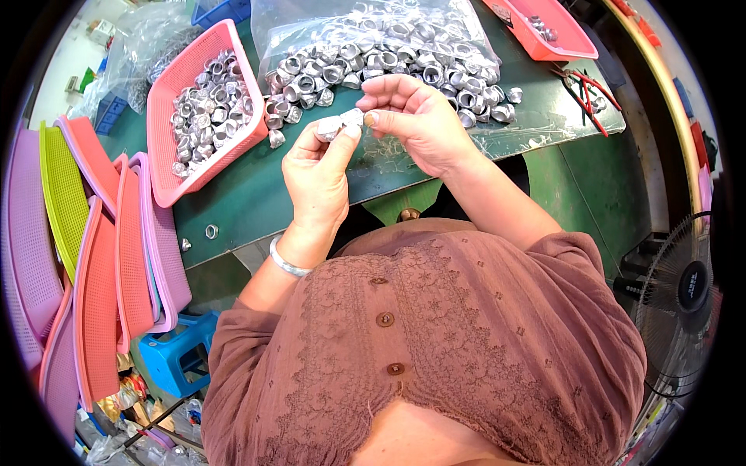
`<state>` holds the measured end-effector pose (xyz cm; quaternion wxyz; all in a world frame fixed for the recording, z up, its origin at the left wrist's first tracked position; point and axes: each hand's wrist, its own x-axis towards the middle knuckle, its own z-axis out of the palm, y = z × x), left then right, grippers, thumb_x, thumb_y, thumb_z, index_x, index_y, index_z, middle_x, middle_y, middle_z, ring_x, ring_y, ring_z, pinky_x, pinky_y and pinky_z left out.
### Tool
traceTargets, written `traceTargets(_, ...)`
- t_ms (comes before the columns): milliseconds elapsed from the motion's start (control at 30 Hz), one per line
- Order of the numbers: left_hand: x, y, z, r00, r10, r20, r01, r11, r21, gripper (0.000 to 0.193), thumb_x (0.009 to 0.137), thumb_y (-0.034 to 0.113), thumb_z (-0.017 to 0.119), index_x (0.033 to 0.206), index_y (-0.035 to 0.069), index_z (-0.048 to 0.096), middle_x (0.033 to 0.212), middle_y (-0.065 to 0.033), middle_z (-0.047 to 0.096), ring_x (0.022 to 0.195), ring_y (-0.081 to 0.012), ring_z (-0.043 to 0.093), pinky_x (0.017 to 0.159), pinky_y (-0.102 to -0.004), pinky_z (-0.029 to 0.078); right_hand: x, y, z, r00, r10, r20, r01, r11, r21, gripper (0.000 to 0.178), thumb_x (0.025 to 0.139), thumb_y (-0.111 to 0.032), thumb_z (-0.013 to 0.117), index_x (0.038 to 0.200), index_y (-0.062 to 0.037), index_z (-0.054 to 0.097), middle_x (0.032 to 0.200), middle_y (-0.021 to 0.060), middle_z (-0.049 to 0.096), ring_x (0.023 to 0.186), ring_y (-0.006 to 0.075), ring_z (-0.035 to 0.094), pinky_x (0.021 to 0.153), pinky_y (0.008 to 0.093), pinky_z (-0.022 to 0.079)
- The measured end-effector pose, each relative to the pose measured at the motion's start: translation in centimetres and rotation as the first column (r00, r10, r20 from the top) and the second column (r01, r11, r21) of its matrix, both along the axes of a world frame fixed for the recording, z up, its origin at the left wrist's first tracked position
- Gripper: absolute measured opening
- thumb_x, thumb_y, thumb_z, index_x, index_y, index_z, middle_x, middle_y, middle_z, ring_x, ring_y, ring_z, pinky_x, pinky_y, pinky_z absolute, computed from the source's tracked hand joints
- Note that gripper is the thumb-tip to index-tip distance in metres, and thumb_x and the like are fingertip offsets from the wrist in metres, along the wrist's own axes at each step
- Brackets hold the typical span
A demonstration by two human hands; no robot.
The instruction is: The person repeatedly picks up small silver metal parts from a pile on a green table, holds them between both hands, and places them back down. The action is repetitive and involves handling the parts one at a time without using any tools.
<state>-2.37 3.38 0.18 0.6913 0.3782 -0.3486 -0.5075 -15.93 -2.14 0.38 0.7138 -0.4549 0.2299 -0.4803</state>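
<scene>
My left hand [317, 175] is closed in a pinch over the table's near side, holding small silver-coloured metal rings [329, 128] between thumb and fingers. One ring sticks out past the thumb tip, toward my right hand [416, 124]. That hand is beside it with fingers loosely curled and apart; its thumb, brownish at the tip, is close to the ring, and whether they touch I cannot tell. Behind both hands, a heap of similar rings [388, 58] spills from a clear plastic bag [284, 23]. To the left, a pink basket [233, 155] holds more rings.
Two loose rings [211, 231] lie near the green table's [249, 206] left front edge. Red-handled pliers [587, 101] and another pink basket [571, 50] are at the right. Stacked coloured baskets [101, 303], a blue stool [179, 353] and a fan [684, 291] flank me.
</scene>
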Motion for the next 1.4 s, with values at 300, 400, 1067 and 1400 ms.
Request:
traceTargets(300, 0.1, 0.1, -0.2, 1.0, -0.03, 0.005, 0.03, 0.999, -0.015, 0.012, 0.078, -0.004, 0.06, 0.09, -0.001, 0.06, 0.086, -0.003, 0.06, 0.077, -0.0075, 0.055, 0.072, -0.0192, 0.044, -0.5, -0.3, 0.4, 0.992, 0.104, 0.074, -0.111, 0.989, 0.096, 0.032, 0.075, 0.002, 0.062, 0.105, 0.0008, 0.052, 0.093, 0.0097, 0.06, 0.083, 0.0136, 0.057, 0.071, 0.0241, 0.047)
traceTargets(400, 0.1, 0.2, -0.1, 0.999, -0.045, 0.007, 0.045, 0.999, -0.016, 0.014, 0.078, -0.004, 0.06, 0.092, -0.001, 0.06, 0.087, -0.0021, 0.059, 0.078, -0.0075, 0.055, 0.073, -0.0195, 0.044, -0.4, -0.4, 0.2, 0.99, 0.104, 0.097, -0.116, 0.986, 0.117, 0.03, 0.074, 0.003, 0.061, 0.103, 0.0009, 0.053, 0.09, 0.0093, 0.06, 0.081, 0.0134, 0.057, 0.07, 0.024, 0.047)
traceTargets(1067, 16.9, -4.4, 6.9, -0.211, 0.332, 0.919, -0.212, 0.903, -0.375, 0.023, 0.075, 0.015, 0.063, 0.089, -0.002, 0.062, 0.091, -0.013, 0.062, 0.077, -0.0192, 0.059, 0.071, -0.027, 0.045, 3.9, -3.2, 0.0, 0.734, -0.27, -0.624, -0.114, 0.856, -0.505, 0.028, 0.077, -0.009, 0.06, 0.103, -0.0016, 0.055, 0.088, 0.0046, 0.061, 0.076, 0.0111, 0.056, 0.068, 0.0249, 0.045)
traceTargets(1400, 10.2, 0.9, 5.0, 0.191, -0.081, 0.978, -0.132, 0.985, 0.107, 0.022, 0.078, 0.015, 0.062, 0.093, -0.001, 0.06, 0.07, -0.0113, 0.061, 0.06, -0.0136, 0.056, 0.059, -0.0231, 0.044, 9.8, -6.1, -0.4, 0.414, -0.767, -0.49, -0.479, 0.274, -0.834, 0.028, 0.069, -0.007, 0.058, 0.097, -0.0041, 0.056, 0.093, 0.0098, 0.055, 0.089, 0.0272, 0.053, 0.075, 0.0349, 0.047)
